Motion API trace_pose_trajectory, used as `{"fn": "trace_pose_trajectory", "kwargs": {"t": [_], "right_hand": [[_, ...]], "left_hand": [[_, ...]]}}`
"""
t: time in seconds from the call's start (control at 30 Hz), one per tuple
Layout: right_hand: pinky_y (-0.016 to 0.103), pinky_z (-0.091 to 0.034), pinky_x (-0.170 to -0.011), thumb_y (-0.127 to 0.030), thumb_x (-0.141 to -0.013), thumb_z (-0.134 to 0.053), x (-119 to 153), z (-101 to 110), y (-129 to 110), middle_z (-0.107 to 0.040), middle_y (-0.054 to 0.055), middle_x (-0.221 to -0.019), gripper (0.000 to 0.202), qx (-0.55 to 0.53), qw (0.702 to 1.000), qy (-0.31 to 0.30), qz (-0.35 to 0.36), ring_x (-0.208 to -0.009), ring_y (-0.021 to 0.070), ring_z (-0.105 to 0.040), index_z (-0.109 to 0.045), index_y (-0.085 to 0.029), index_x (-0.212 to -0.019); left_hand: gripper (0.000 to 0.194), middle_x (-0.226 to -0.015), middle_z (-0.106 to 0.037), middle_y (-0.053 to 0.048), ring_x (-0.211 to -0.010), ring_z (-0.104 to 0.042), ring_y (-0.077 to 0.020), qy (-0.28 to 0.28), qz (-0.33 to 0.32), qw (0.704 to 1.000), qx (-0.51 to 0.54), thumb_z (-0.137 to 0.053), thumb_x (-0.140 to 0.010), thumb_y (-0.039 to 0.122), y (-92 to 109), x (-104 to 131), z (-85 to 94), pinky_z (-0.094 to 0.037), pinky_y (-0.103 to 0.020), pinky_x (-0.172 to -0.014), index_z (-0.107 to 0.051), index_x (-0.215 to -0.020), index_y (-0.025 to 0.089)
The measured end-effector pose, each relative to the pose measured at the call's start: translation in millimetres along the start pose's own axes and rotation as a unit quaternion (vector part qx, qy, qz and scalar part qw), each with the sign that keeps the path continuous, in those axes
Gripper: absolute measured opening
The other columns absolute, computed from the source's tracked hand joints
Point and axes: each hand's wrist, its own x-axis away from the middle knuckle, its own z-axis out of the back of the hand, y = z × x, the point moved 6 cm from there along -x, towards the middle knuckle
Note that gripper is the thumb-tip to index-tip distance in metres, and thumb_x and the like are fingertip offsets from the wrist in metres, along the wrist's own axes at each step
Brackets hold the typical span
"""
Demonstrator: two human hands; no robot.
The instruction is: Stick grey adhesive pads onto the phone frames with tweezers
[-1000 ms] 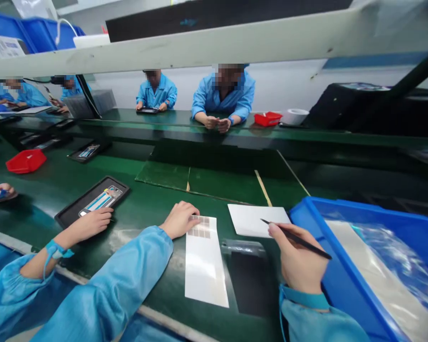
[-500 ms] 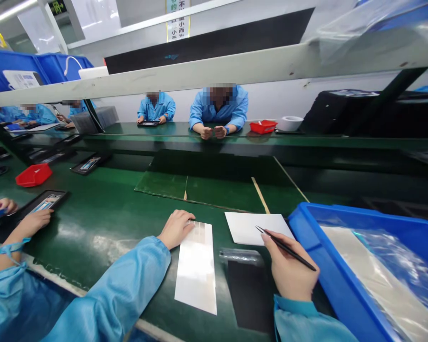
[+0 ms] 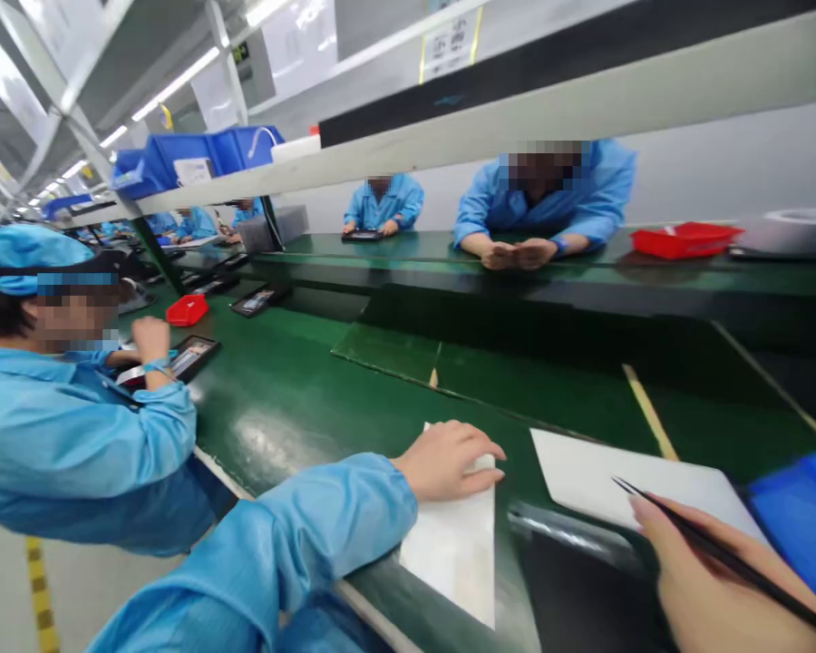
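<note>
My left hand (image 3: 451, 461) lies flat with its fingers apart on the upper end of a white paper strip (image 3: 457, 553) on the green table. At the right, my right hand (image 3: 727, 562) is closed round black tweezers (image 3: 694, 531), their tips over a white card (image 3: 626, 476). Between the hands, a dark sheet (image 3: 585, 589) with a clear plastic edge (image 3: 571, 535) lies on the table. The lower part of my right hand is cut off by the frame.
A blue bin (image 3: 802, 526) stands at the right edge. A co-worker (image 3: 61, 408) sits at the left by a black tray (image 3: 196, 356) and a red bin (image 3: 187, 310). Two people work opposite, near another red bin (image 3: 685, 241). A shelf rail (image 3: 408, 172) crosses above.
The view has swung left, bringing the co-worker's head and upper body into sight. My left hand has spread more over the top of the strip. My right hand still holds the tweezers.
</note>
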Motion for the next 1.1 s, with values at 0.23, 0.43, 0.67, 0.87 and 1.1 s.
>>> {"fn": "trace_pose_trajectory", "kwargs": {"t": [0.23, 0.43, 0.67, 0.87, 1.1], "right_hand": [[0.044, -0.059, -0.077, -0.047, -0.073, -0.078, 10, 21, -11, -0.073, 0.005, -0.078, 0.031, 0.011, 0.998, 0.057, 0.004, -0.075, 0.024, -0.07, -0.069, -0.018, -0.079], [0.041, -0.061, -0.081, -0.034, -0.074, -0.083, 37, 44, -12, -0.076, 0.005, -0.09, 0.025, -0.051, 0.998, 0.018, -0.01, -0.082, 0.0215, -0.073, -0.069, -0.019, -0.088], [0.044, -0.061, -0.087, -0.034, -0.074, -0.083, 50, 59, 7, -0.076, 0.005, -0.091, 0.024, -0.045, 0.998, -0.023, -0.046, -0.085, 0.0224, -0.074, -0.067, -0.02, -0.088], [0.046, -0.06, -0.089, -0.033, -0.073, -0.084, 55, 59, 21, -0.076, 0.004, -0.091, 0.025, -0.056, 0.996, -0.039, -0.059, -0.089, 0.0236, -0.075, -0.067, -0.022, -0.088], [0.043, -0.06, -0.088, -0.028, -0.073, -0.084, 57, 54, 12, -0.076, 0.002, -0.089, 0.021, -0.059, 0.994, -0.078, -0.043, -0.088, 0.0227, -0.075, -0.069, -0.023, -0.087]], "left_hand": [[0.065, -0.134, -0.056, -0.017, -0.125, -0.052, -0.0305, -0.096, -0.081, 0.99, 0.056, -0.072, -0.082, 0.053, 61, -2, -24.7, -0.043, -0.043, -0.107, -0.052, -0.132, 0.016], [0.045, -0.127, -0.061, -0.011, -0.116, -0.057, -0.027, -0.087, -0.094, 0.99, 0.065, -0.068, -0.089, 0.038, 59, -5, -31.2, -0.046, -0.042, -0.1, -0.054, -0.126, 0.018], [0.027, -0.112, -0.065, -0.007, -0.101, -0.059, -0.0253, -0.072, -0.096, 0.993, 0.014, -0.066, -0.09, 0.038, 78, -9, -44.9, -0.046, -0.039, -0.085, -0.062, -0.111, 0.02], [0.027, -0.112, -0.066, -0.006, -0.101, -0.058, -0.0241, -0.076, -0.098, 0.992, 0.019, -0.067, -0.091, 0.037, 79, -6, -50.6, -0.043, -0.037, -0.084, -0.061, -0.11, 0.02], [0.019, -0.103, -0.073, -0.004, -0.094, -0.063, -0.0203, -0.052, -0.084, 0.993, 0.063, -0.056, -0.097, 0.035, 75, -4, -50.8, -0.045, -0.034, -0.082, -0.067, -0.104, 0.02]]}}
